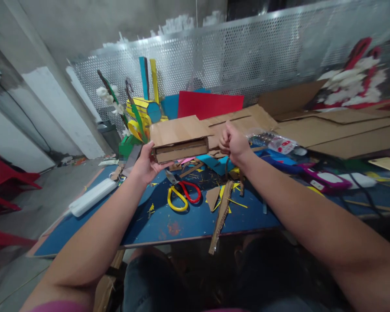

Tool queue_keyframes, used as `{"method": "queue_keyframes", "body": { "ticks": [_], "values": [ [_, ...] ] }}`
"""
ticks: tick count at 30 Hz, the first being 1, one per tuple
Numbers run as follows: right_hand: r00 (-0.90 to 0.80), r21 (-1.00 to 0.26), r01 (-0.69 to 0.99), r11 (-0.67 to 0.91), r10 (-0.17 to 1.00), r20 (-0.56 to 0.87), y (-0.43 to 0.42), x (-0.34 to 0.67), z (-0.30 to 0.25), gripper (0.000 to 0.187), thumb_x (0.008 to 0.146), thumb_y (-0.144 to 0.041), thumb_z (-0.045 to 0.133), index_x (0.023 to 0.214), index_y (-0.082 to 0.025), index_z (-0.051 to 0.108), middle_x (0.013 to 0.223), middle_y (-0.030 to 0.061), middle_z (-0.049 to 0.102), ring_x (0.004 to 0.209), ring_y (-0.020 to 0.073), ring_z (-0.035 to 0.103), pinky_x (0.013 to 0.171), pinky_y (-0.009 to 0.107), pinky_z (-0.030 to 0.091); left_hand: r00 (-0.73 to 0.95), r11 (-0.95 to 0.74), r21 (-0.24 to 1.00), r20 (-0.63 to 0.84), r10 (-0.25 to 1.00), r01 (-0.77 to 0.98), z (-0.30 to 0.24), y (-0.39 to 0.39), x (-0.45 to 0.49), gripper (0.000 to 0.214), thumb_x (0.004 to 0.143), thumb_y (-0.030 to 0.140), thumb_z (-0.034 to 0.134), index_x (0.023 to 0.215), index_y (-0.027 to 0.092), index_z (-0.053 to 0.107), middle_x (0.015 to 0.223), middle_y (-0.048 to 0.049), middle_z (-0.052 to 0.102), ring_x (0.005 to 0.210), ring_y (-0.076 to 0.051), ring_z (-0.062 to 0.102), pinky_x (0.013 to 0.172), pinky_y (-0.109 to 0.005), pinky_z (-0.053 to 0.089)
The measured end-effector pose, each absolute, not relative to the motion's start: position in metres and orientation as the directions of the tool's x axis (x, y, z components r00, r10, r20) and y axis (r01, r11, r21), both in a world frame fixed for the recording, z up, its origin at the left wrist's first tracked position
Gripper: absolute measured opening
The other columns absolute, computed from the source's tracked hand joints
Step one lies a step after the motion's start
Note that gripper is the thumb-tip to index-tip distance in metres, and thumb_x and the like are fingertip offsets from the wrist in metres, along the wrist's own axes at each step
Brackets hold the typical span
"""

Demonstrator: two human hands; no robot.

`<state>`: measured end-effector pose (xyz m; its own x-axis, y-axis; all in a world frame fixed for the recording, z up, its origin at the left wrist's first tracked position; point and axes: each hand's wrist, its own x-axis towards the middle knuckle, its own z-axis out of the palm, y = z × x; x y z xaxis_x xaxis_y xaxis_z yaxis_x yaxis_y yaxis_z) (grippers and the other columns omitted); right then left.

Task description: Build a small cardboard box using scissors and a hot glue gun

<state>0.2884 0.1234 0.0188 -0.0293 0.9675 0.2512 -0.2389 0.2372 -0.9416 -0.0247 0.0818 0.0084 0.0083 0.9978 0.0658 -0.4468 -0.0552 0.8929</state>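
Blue table [188, 223] littered with scraps: our left hand [145, 166] grips a half-assembled cardboard box [178, 138], our right hand [233, 141] is fisted beside it; scissors [183, 195] lie idle.

The left hand [146, 164] covers the near left corner of the cardboard box [179, 139]. What the curled fingers [225, 138] of the right hand [233, 144] pinch is hidden. The picture's right edge cuts off the cardboard sheets [344, 130].
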Motion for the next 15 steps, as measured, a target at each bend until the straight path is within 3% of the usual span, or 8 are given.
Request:
{"method": "queue_keyframes", "body": {
  "ticks": [2,4,5,6,8,11,13,15],
  "values": [
    [0.007,-0.89,-0.078,0.448,0.893,0.449,0.114,0.288,0.021,0.076,0.093,-0.091,0.06,0.062,-0.028,0.03,0.048,-0.006,0.023,0.047,0.0127,0.022,0.049,0.031,0.018,0.004,-0.058,0.889,0.067,0.998,-0.454,0.009,0.082,-0.026,0.051,0.097,0.05,0.074,0.143,0.028,0.068,0.122,-0.0081,0.085,0.108,-0.029,0.086,0.092,-0.045,0.075],
    [-0.152,-0.792,0.167,0.588,0.809,0.569,0.097,0.28,0.022,0.074,0.093,-0.084,0.066,0.06,-0.027,0.032,0.054,-0.0035,0.031,0.055,0.014,0.031,0.055,0.033,0.025,0.002,-0.071,0.884,0.081,0.997,-0.463,0.01,0.082,-0.027,0.052,0.097,0.049,0.074,0.144,0.027,0.068,0.122,-0.0085,0.086,0.107,-0.028,0.086,0.094,-0.045,0.074],
    [-0.303,-0.729,0.293,0.618,0.784,0.542,0.086,0.274,0.022,0.072,0.093,-0.08,0.069,0.059,-0.026,0.035,0.056,-0.0027,0.035,0.058,0.0145,0.035,0.058,0.034,0.027,0.003,-0.08,0.883,0.092,0.996,-0.463,0.011,0.082,-0.027,0.052,0.097,0.048,0.074,0.144,0.026,0.068,0.121,-0.0089,0.086,0.106,-0.028,0.086,0.094,-0.045,0.074],
    [-0.488,-0.646,0.407,0.646,0.752,0.443,0.074,0.265,0.021,0.069,0.093,-0.076,0.071,0.059,-0.025,0.039,0.057,-0.0021,0.04,0.059,0.015,0.039,0.06,0.034,0.028,0.004,-0.089,0.883,0.102,0.995,-0.46,0.011,0.081,-0.027,0.052,0.098,0.047,0.074,0.144,0.025,0.068,0.119,-0.0093,0.086,0.106,-0.028,0.087,0.094,-0.045,0.074],
    [-0.662,-0.491,0.579,0.651,0.727,0.183,0.049,0.245,0.016,0.056,0.092,-0.071,0.075,0.067,-0.024,0.055,0.065,0.0004,0.058,0.066,0.0181,0.054,0.062,0.033,0.034,0.0,-0.102,0.888,0.115,0.993,-0.448,0.012,0.08,-0.026,0.048,0.098,0.044,0.072,0.142,0.024,0.069,0.115,-0.0096,0.087,0.105,-0.029,0.087,0.092,-0.046,0.075],
    [-0.602,-0.219,0.78,0.586,0.799,-0.007,0.02,0.215,0.003,0.059,0.08,-0.081,0.078,0.093,-0.024,0.073,0.093,0.0112,0.081,0.086,0.0313,0.075,0.067,0.036,0.045,-0.018,-0.117,0.893,0.122,0.992,-0.434,0.013,0.08,-0.026,0.041,0.099,0.04,0.069,0.135,0.021,0.072,0.109,-0.0094,0.088,0.104,-0.03,0.087,0.092,-0.047,0.075],
    [-0.58,-0.135,0.808,0.573,0.814,-0.018,0.011,0.201,-0.003,0.06,0.088,-0.077,0.068,0.109,-0.022,0.078,0.11,0.0188,0.085,0.1,0.0383,0.08,0.073,0.04,0.051,-0.024,-0.146,0.889,0.15,0.988,-0.433,0.013,0.08,-0.027,0.038,0.097,0.037,0.071,0.131,0.02,0.072,0.109,-0.0093,0.088,0.108,-0.031,0.087,0.095,-0.049,0.074],
    [-0.568,-0.118,0.819,0.562,0.822,-0.024,0.011,0.193,-0.006,0.06,0.089,-0.072,0.064,0.114,-0.019,0.079,0.114,0.0224,0.085,0.103,0.0417,0.081,0.074,0.042,0.053,-0.019,-0.178,0.885,0.189,0.982,-0.431,0.014,0.08,-0.028,0.037,0.094,0.035,0.073,0.128,0.02,0.073,0.109,-0.0092,0.088,0.111,-0.032,0.086,0.099,-0.051,0.073]
  ]
}}
